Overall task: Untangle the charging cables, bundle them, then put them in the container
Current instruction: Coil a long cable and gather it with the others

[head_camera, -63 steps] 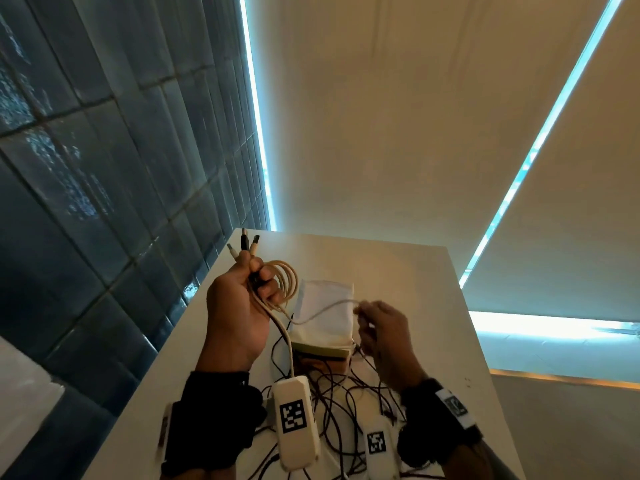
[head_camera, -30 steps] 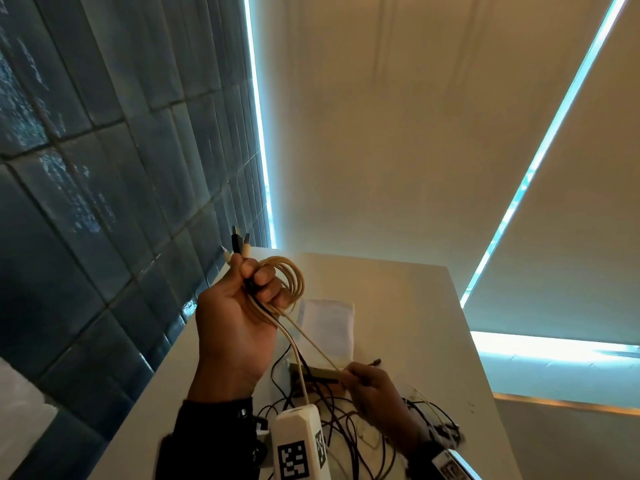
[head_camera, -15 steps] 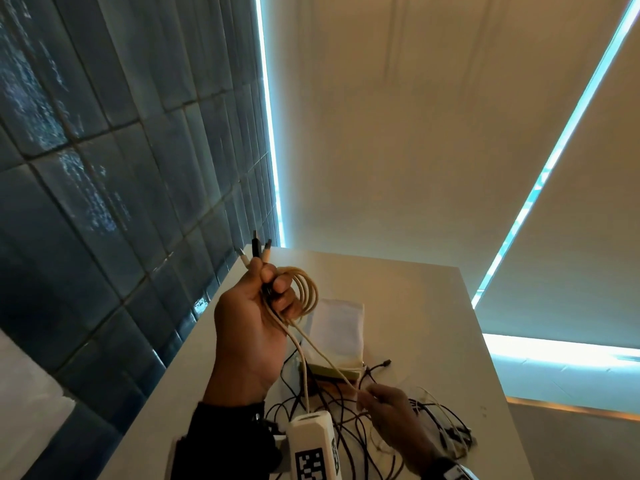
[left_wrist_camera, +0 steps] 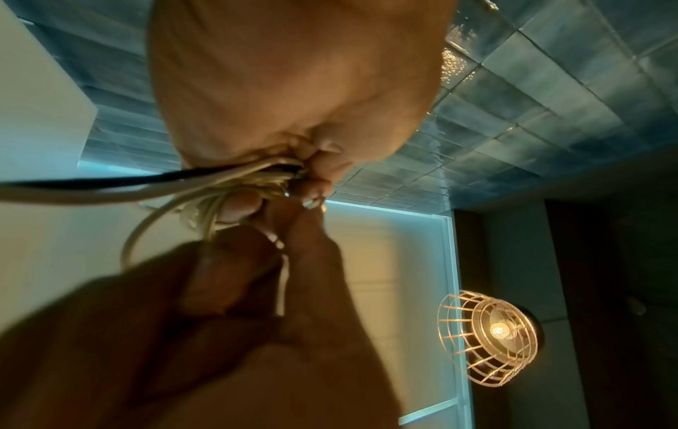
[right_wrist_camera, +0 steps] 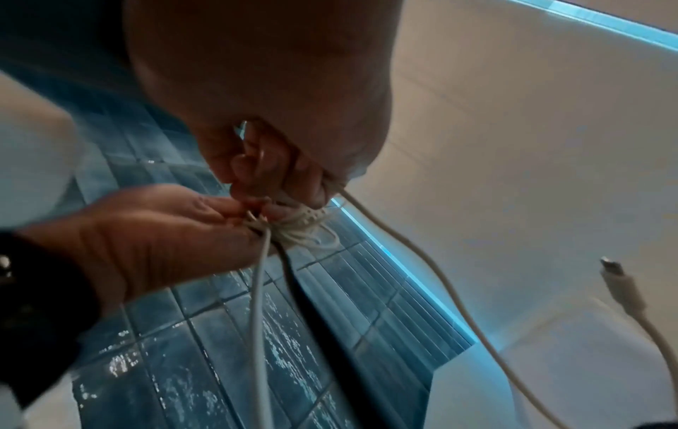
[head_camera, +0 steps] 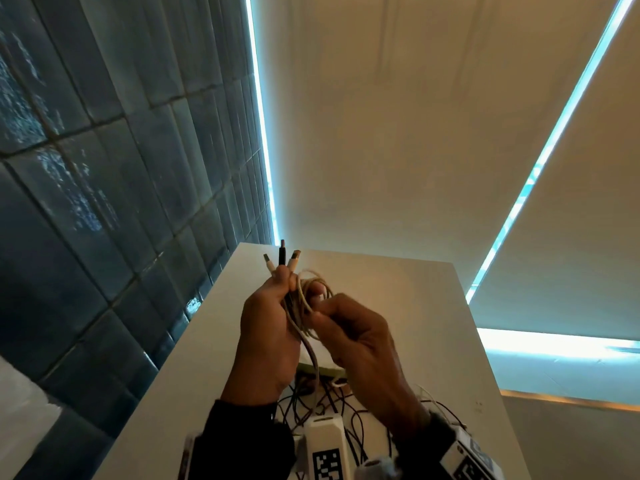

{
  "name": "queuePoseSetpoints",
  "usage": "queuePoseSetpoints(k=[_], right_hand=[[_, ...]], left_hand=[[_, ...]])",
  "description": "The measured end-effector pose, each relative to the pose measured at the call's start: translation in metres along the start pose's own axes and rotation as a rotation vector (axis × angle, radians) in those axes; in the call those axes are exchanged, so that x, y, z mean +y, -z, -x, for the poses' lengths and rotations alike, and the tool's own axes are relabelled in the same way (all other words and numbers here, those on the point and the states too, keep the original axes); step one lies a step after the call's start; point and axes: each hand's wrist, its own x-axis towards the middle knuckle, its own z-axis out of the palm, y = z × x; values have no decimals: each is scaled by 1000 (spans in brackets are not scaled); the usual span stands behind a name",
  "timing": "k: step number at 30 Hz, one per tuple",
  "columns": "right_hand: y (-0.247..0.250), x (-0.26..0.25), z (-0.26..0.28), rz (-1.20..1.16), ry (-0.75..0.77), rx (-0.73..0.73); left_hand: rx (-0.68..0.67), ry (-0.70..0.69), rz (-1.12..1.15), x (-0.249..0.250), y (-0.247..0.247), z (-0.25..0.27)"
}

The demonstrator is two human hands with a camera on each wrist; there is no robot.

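Head view: left hand (head_camera: 268,336) grips the half-wound cream cable coil (head_camera: 309,299); right hand (head_camera: 360,344) pinches its strand; dark cables (head_camera: 349,415) remain tangled on the table (head_camera: 433,306), none stowed.

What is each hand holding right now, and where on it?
The left hand grips the coiled cables just below their plugs; the right hand pinches a pale cable at the coil.

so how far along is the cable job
Done: part of the white cable is coiled in the left hand. In hand: the right hand pinches that cable at the coil. Left: a tangle of dark cables lies on the table, and nothing shows in the container.
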Motion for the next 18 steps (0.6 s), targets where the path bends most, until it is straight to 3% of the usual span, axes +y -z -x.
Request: queuePoseSetpoints(k=[4, 12, 18], right_hand=[[2, 14, 5, -42, -116, -4], [23, 54, 18, -109, -309, -19], [34, 89, 35, -40, -410, -16]], left_hand=[[-104, 25, 131, 6, 3, -2], [-107, -37, 261, 7, 4, -2], [-119, -79, 237, 6, 9, -3]])
